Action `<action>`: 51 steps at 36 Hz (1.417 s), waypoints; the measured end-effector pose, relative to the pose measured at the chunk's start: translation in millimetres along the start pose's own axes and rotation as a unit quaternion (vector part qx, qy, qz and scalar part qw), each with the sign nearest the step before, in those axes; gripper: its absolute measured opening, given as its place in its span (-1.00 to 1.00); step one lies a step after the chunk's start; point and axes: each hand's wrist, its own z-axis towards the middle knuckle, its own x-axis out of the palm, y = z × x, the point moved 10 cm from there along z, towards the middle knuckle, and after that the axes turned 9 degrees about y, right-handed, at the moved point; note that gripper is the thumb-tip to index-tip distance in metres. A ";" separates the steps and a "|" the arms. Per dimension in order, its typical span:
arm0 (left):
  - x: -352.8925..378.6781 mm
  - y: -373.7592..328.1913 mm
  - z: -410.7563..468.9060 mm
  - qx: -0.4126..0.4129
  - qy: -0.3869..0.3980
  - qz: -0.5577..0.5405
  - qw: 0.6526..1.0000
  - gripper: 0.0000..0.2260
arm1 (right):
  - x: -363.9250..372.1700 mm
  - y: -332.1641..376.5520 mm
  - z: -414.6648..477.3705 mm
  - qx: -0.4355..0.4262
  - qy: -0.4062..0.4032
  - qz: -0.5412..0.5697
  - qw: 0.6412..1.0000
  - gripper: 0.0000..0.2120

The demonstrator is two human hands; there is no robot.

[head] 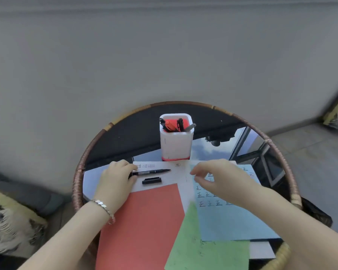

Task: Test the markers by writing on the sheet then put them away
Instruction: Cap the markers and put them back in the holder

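**Uncapped marker in the left hand, cap waiting beside it**

The left hand (116, 177) pinches the back end of a black marker (152, 171) between thumb and fingers, the barrel lying almost flat over the white sheet (176, 173) with its bare tip pointing right. Held so low and by the tail, it looks more like a marker being picked up or laid down than one poised to write. Its black cap (151, 180) lies loose just near of the barrel, close enough to snap back on after a test stroke.

The right hand (220, 179) hovers over the blue sheet (232, 221), fingers loosely curled and parted, holding nothing; it is blurred, so whether it touches the paper cannot be told. That blue sheet carries rows of written test marks, so it is probably the writing surface. A red sheet (144, 227) and a green sheet (207, 248) overlap nearer the person.

At the far side of the round glass table (125, 133) stands the white pen holder (176, 142), with other markers already in it, the likely home for this one.
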 end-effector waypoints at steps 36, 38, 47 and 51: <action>-9.9 -31.3 -60.6 -0.002 -0.026 -0.388 0.921 -0.86 | -6.9 9.4 0.3 -0.070 -0.151 0.255 0.952 -0.72; 2.7 -42.7 -57.1 -0.003 0.006 -0.411 0.912 -0.81 | -15.5 -12.0 -15.1 -0.039 -0.183 0.332 0.925 -0.80; 22.1 -82.1 -53.4 0.013 0.060 -0.463 0.884 -0.87 | -18.0 -64.3 -45.2 0.028 -0.257 0.556 0.790 -0.95; 24.7 -89.1 -51.3 0.018 0.067 -0.460 0.885 -0.87 | -18.4 -62.0 -45.2 0.021 -0.256 0.559 0.788 -0.95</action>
